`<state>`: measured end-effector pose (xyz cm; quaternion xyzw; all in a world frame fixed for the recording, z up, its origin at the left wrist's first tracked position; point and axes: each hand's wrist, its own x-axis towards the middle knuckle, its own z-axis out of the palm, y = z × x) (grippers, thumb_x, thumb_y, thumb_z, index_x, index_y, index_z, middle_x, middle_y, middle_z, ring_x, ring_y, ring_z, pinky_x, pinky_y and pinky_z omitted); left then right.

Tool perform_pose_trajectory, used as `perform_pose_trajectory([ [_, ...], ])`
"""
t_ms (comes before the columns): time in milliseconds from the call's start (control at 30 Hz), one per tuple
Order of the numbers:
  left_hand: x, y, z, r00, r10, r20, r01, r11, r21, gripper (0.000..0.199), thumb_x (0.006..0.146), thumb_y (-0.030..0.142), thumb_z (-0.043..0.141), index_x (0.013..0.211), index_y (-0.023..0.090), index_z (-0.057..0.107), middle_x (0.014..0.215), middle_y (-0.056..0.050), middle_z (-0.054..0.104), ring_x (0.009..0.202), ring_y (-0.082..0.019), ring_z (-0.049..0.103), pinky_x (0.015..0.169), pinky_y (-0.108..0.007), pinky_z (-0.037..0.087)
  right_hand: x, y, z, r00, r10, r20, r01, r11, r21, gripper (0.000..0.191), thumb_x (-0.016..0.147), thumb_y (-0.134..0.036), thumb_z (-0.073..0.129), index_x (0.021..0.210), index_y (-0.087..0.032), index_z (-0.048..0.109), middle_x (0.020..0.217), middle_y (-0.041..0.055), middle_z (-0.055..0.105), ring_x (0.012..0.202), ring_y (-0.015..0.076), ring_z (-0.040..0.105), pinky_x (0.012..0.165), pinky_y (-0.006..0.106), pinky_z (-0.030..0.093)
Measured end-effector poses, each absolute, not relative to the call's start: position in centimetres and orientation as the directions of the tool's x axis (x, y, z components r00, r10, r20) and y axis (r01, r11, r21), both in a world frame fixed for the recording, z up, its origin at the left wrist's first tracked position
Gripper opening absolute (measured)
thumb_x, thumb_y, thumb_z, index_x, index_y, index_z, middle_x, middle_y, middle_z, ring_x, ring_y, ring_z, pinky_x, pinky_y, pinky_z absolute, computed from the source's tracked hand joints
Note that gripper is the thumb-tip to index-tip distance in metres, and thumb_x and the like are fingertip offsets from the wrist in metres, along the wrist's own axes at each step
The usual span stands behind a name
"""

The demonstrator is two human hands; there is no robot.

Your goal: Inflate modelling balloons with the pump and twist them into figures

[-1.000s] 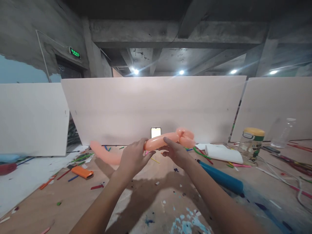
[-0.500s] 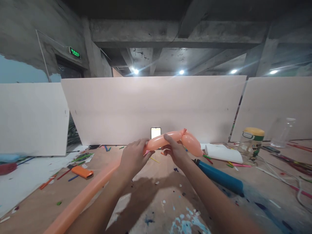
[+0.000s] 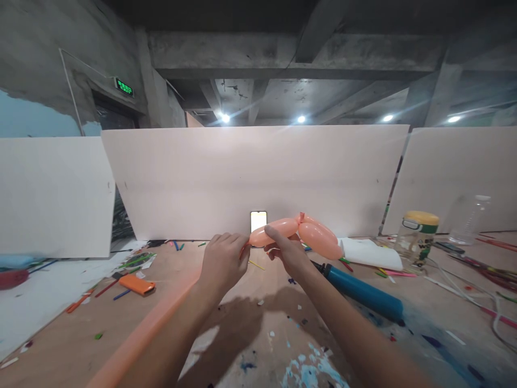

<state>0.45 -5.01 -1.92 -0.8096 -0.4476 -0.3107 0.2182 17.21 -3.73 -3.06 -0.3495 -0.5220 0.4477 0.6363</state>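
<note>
A long orange-pink balloon is pinched into several segments at its right end, joined at a small knot. My left hand is closed round the balloon at the narrow left end of the middle segment. The rest of the balloon, blurred, runs down along my left forearm to the bottom edge. My right hand holds the middle segment, thumb on the near side and fingers curled beneath it. Behind the balloon, a phone with a bright screen leans on the white board.
A blue hand pump and white paper roll lie right of my hands. Farther right stand a yellow-lidded jar and clear bottle. An orange cutter lies left. White boards line the table's back; balloon scraps are scattered about.
My left hand has turned and closed at the segment's end, where the balloon is now narrowed. The segments at the right have swung slightly. My right hand has shifted a little left.
</note>
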Motion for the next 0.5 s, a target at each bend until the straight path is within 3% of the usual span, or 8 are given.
perform_pose_trajectory([
  [133,0.47,-4.96,-1.86,0.382,0.630,0.676,0.856,-0.516,-0.003,0.024,0.089,0.023,0.039,0.085,0.021,0.063,0.075,-0.001,0.066,0.070,-0.019,0.057,0.065,-0.032,0.036,17.22,-3.89,-2.88,0.022,0.942,0.336,-0.221,0.332,-0.917,0.035,0.070,-0.047,0.069,0.080,-0.015,0.058,0.073,0.0052,0.062,0.059,0.0147,0.056,0.046,0.024,0.039],
  [333,0.04,-4.84,-1.58,0.289,0.767,0.573,0.710,-0.573,0.409,0.019,0.086,0.029,0.048,0.096,0.028,0.065,0.091,0.003,0.071,0.079,-0.016,0.064,0.068,-0.027,0.044,17.88,-3.59,-2.77,-0.052,0.953,0.297,-0.353,0.260,-0.899,0.031,0.068,-0.042,0.072,0.076,-0.016,0.059,0.072,0.0035,0.060,0.063,0.0140,0.055,0.049,0.024,0.038],
  [500,0.06,-4.85,-1.51,0.220,0.762,0.609,0.720,-0.548,0.426,0.027,0.080,0.034,0.056,0.106,0.029,0.058,0.096,0.002,0.070,0.089,-0.018,0.063,0.074,-0.029,0.045,18.02,-3.43,-2.83,0.005,0.962,0.272,-0.345,0.257,-0.903,0.033,0.067,-0.045,0.072,0.078,-0.016,0.059,0.067,0.0012,0.057,0.057,0.0132,0.053,0.047,0.024,0.037],
])
